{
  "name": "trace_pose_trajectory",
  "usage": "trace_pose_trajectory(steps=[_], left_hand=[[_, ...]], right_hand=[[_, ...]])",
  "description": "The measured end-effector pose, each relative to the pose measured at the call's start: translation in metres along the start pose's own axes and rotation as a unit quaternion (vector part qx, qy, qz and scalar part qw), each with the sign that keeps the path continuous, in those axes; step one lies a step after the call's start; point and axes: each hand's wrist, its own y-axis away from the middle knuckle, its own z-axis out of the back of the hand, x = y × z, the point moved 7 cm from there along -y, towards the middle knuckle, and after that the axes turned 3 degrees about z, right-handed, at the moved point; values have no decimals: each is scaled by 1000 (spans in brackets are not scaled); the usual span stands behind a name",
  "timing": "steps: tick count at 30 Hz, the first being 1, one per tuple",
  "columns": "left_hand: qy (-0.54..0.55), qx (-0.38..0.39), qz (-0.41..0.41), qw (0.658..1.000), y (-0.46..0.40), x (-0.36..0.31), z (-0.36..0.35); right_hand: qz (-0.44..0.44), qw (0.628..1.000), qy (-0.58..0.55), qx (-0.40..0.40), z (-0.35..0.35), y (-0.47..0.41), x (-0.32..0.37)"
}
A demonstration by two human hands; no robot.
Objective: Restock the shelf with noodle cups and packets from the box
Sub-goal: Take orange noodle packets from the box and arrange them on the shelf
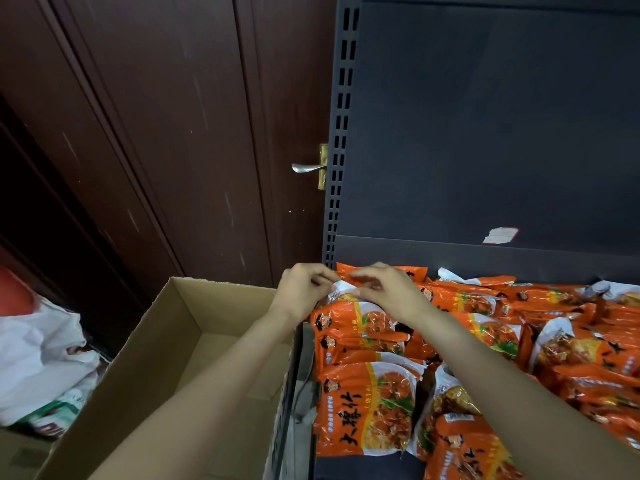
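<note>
Both grips, the left hand [304, 289] and right hand [384, 292], pinch one noodle packet [343, 292] by its top edge, seemingly squaring it into the shelf's [450, 251] back row; the box [166, 341] sits left.

Dim indoor light is leaving the dark brown wooden door [156, 133] murky, while glare is glinting off the glossy orange plastic noodle packets [367, 407]; wide-angle distortion is bending the edges, and the white plastic bag [38, 355] is blurring
</note>
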Motion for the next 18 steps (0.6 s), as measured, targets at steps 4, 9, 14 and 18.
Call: trace_pose_trajectory(steps=[4,9,14,18], left_hand=[[14,39,-8,999,-3,-4,-9],[-43,-18,-25,999,-1,0,-2],[-66,-3,24,998,-3,13,-6],[-57,40,40,997,-6,17,-16]], right_hand=[[-15,998,56,-34,6,1,-5],[-48,996,32,-69,20,9,-20],[-62,996,12,-69,28,14,-30],[-99,995,33,-8,28,22,-41]])
